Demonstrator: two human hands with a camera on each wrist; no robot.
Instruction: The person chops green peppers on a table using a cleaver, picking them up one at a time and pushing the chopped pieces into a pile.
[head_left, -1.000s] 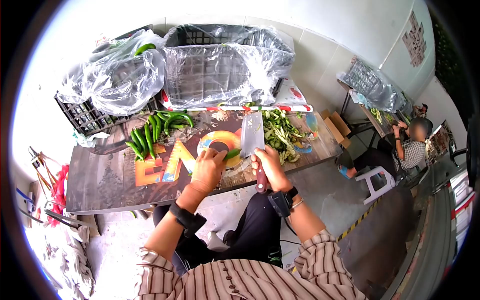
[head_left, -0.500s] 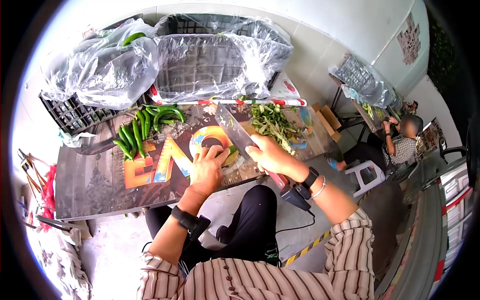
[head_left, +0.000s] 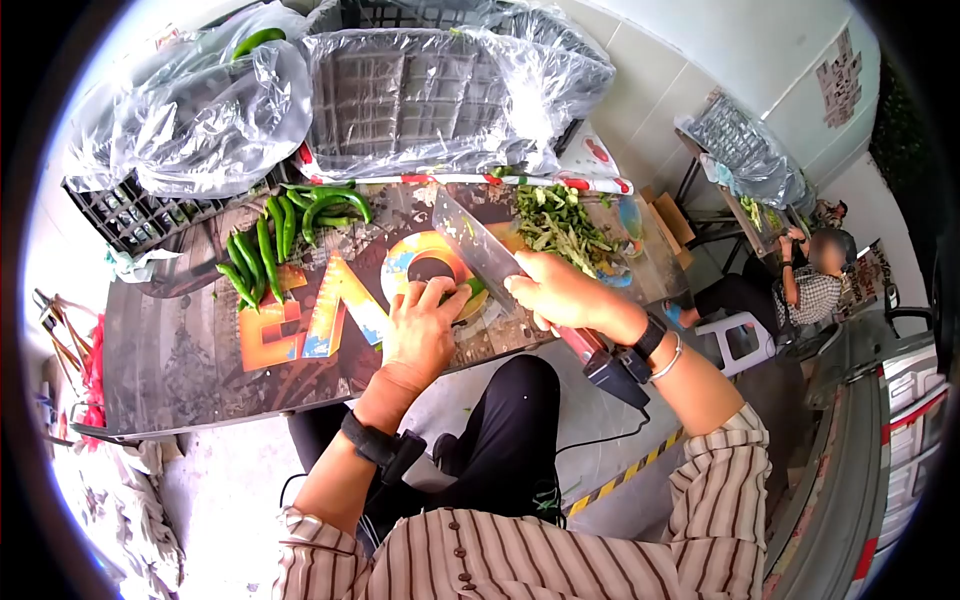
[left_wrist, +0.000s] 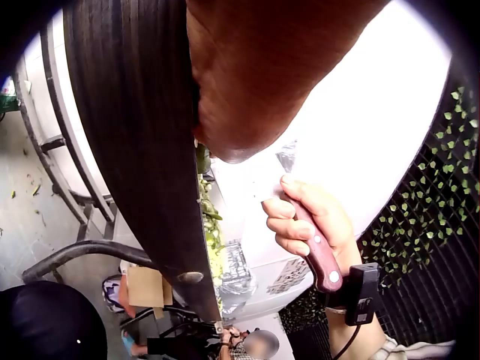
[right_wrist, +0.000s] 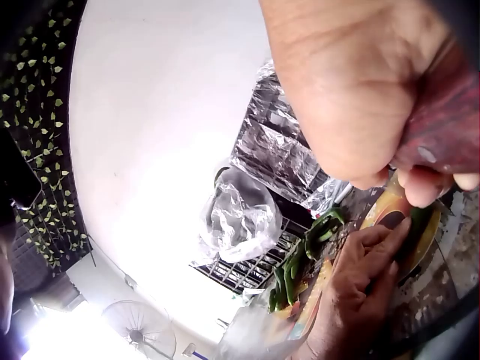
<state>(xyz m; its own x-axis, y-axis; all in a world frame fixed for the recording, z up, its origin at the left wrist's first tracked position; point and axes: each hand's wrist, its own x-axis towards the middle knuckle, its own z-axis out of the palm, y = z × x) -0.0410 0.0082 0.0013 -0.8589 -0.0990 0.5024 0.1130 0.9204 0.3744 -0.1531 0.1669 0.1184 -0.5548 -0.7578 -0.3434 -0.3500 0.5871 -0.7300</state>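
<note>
In the head view my left hand (head_left: 420,330) holds a green pepper (head_left: 474,291) against the wooden table, fingers bent over it. My right hand (head_left: 562,292) grips the cleaver's red-brown handle (head_left: 580,342); its wide blade (head_left: 474,240) slants up and left, just right of the pepper. Whether the edge touches the pepper, I cannot tell. The left wrist view shows the right fingers wrapped round the handle (left_wrist: 322,261). Whole green peppers (head_left: 262,262) lie on the left part of the table, and a pile of cut green pieces (head_left: 560,228) sits to the right.
Crates (head_left: 410,100) covered in clear plastic stand behind the table, one with a green pepper (head_left: 258,41) on top. A cardboard box (head_left: 670,222) is beyond the table's right end. Another person (head_left: 812,285) sits at a second table on the right, near a white stool (head_left: 738,342).
The cleaver, upright a second ago, has tilted to a slant, its handle swinging right with my right hand and forearm. My left hand stays on the pepper. The head view has shifted.
</note>
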